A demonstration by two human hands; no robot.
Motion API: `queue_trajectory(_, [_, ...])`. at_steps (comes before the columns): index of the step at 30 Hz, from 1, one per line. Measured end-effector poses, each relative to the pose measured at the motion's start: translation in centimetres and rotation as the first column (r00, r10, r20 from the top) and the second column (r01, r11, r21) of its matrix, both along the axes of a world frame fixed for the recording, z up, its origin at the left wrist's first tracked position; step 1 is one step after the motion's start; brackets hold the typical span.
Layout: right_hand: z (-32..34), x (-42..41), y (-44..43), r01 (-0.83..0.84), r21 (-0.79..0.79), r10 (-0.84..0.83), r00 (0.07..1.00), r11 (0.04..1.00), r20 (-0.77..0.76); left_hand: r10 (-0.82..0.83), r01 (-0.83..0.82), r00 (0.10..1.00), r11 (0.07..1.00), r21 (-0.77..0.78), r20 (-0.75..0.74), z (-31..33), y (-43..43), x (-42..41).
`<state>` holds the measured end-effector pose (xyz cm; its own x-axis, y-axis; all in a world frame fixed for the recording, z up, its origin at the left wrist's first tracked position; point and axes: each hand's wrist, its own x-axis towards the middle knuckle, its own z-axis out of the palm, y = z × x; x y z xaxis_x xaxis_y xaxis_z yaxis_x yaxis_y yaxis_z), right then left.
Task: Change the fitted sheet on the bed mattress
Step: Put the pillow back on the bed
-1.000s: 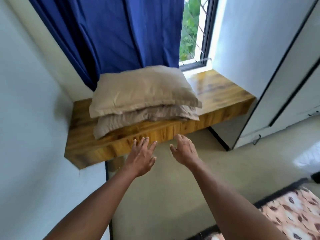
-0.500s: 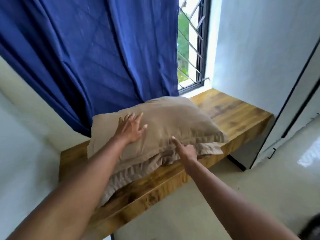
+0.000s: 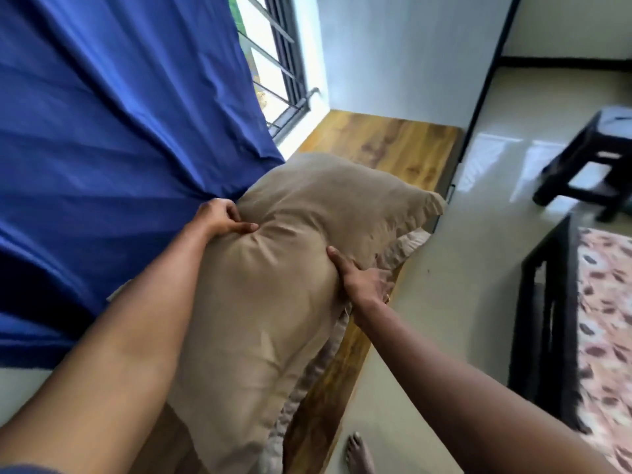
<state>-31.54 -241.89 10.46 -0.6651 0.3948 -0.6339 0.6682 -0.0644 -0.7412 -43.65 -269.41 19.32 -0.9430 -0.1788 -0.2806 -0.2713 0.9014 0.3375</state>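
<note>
A tan pillow (image 3: 280, 278) lies on top of a second, ruffled tan pillow (image 3: 403, 248) on the wooden window bench (image 3: 386, 148). My left hand (image 3: 219, 217) grips the top pillow's far edge beside the curtain, thumb pressed into the fabric. My right hand (image 3: 362, 278) holds the near edge, thumb on top and fingers tucked underneath. At the right edge lies the bed (image 3: 605, 319), with a pink patterned sheet and a dark frame.
A blue curtain (image 3: 119, 138) hangs at the left, touching the pillow. The barred window (image 3: 277, 63) is behind it. A dark stool (image 3: 595, 159) stands on the glossy floor at the right. My bare foot (image 3: 359, 453) shows near the bench.
I have stepped closer and the view has tilted. Both hands went from reaching and touching the top pillow to gripping its two long edges.
</note>
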Motion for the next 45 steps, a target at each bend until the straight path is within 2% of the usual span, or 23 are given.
queue_trajectory(3, [-1.9, -0.1, -0.4, 0.047, -0.106, -0.044, 0.999, 0.993, 0.031, 0.058, -0.054, 0.970, 0.998, -0.026, 0.237, -3.4, -1.6, -2.6])
queue_trajectory(5, [-3.7, 0.2, -0.4, 0.028, -0.185, -0.026, 1.000, 0.982, 0.014, 0.037, -0.045, 0.923, 0.999, 0.012, 0.382, -5.8, -1.8, -2.4])
queue_trajectory(8, [-5.4, 0.6, -0.6, -0.045, -0.389, 0.026, 0.998, 0.920, -0.055, -0.035, -0.022, 0.894, 0.992, 0.121, 0.446, -9.4, -1.9, -1.0])
queue_trajectory(10, [-6.0, 0.5, -0.3, -0.065, -0.505, 0.002, 0.992, 0.861, -0.124, -0.030, -0.010, 0.899, 0.996, 0.090, 0.437, -10.4, -1.8, -0.2])
queue_trajectory(15, [-8.7, -0.3, 3.5, 0.007, -0.464, -0.072, 0.990, 0.886, -0.123, -0.040, -0.060, 0.925, 0.967, 0.249, 0.378, -8.8, 1.4, 2.2])
queue_trajectory(21, [-5.3, 0.2, 13.8, -0.034, -0.370, -0.036, 0.983, 0.928, -0.181, -0.037, -0.280, 0.865, 0.791, 0.544, 0.500, -8.4, 7.1, 4.9])
queue_trajectory(24, [-5.8, 1.7, 20.5, -0.015, -0.341, -0.068, 0.971, 0.940, -0.231, -0.116, -0.270, 0.865, 0.712, 0.648, 0.488, -7.4, 14.0, 6.1])
queue_trajectory(28, [-6.1, 8.6, 31.5, 0.102, -0.300, -0.170, 0.963, 0.949, -0.211, -0.221, -0.189, 0.860, 0.700, 0.689, 0.461, -5.5, 27.1, 8.5])
queue_trajectory(32, [-6.3, 17.8, 43.7, 0.216, -0.275, -0.274, 0.942, 0.937, -0.193, -0.339, -0.062, 0.831, 0.732, 0.678, 0.442, -6.4, 40.8, 12.1])
queue_trajectory(36, [-8.0, 26.8, 56.1, 0.340, -0.244, -0.387, 0.905, 0.908, -0.177, -0.420, 0.024, 0.832, 0.679, 0.734, 0.362, -8.3, 55.6, 18.5])
queue_trajectory(39, [-8.2, 34.3, 64.9, 0.465, -0.185, -0.491, 0.861, 0.866, -0.133, -0.529, 0.050, 0.758, 0.630, 0.775, 0.381, -10.3, 66.5, 23.7])
queue_trajectory(45, [-5.1, 48.1, 79.5, 0.661, -0.083, -0.665, 0.731, 0.746, -0.152, -0.672, 0.102, 0.627, 0.572, 0.814, 0.393, -12.0, 86.5, 33.7])
